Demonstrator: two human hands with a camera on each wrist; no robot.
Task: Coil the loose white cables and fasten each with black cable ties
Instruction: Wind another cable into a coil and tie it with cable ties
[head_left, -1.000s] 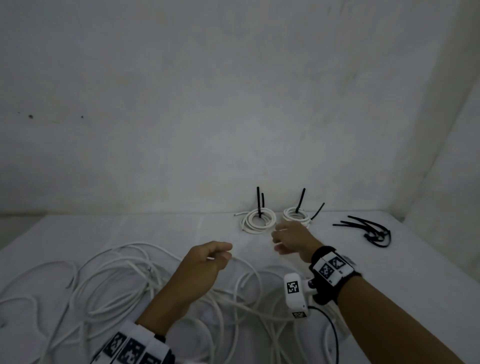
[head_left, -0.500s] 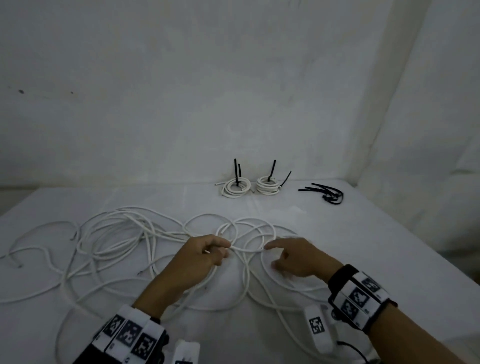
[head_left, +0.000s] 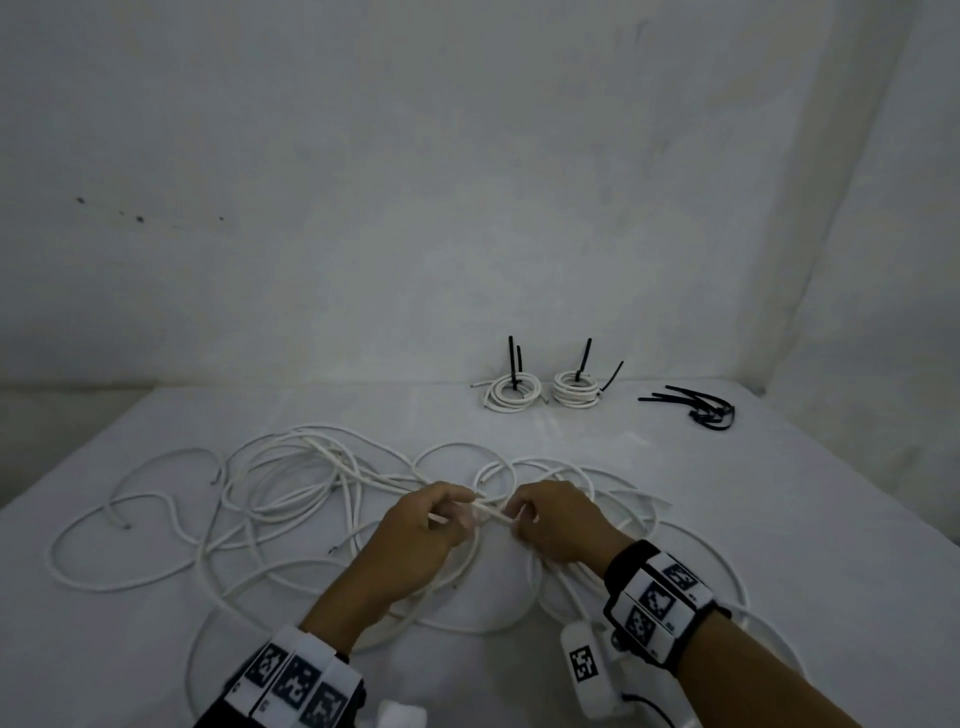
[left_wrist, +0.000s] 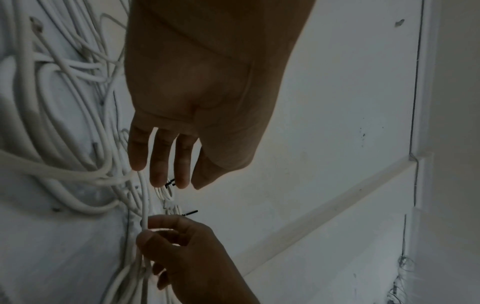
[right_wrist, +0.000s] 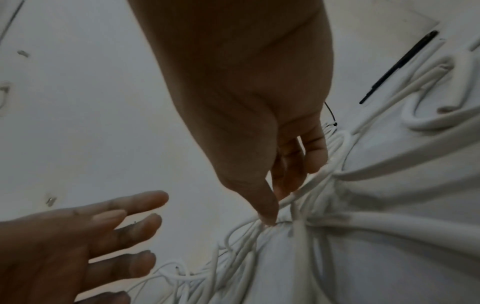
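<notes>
Loose white cables (head_left: 291, 467) lie tangled across the white table (head_left: 810, 519). My two hands meet over the middle of the tangle. My right hand (head_left: 519, 517) pinches one white strand (head_left: 488, 512) between thumb and fingers, which shows plainly in the right wrist view (right_wrist: 275, 207). In the left wrist view the strand (left_wrist: 144, 201) runs from my left fingertips down to the right hand (left_wrist: 148, 230). My left hand (head_left: 457, 512) has its fingers (left_wrist: 158, 174) nearly straight and only touches the strand. Two coiled bundles (head_left: 511, 395) (head_left: 574, 389) with black ties stand at the back.
A small heap of spare black cable ties (head_left: 701, 408) lies at the back right of the table. White walls close the far side and the right side. Cable loops reach the front edge under both forearms.
My hands have drawn together over the tangle. The right hand, pointing at the cables half a second ago, now pinches a strand lifted off the table.
</notes>
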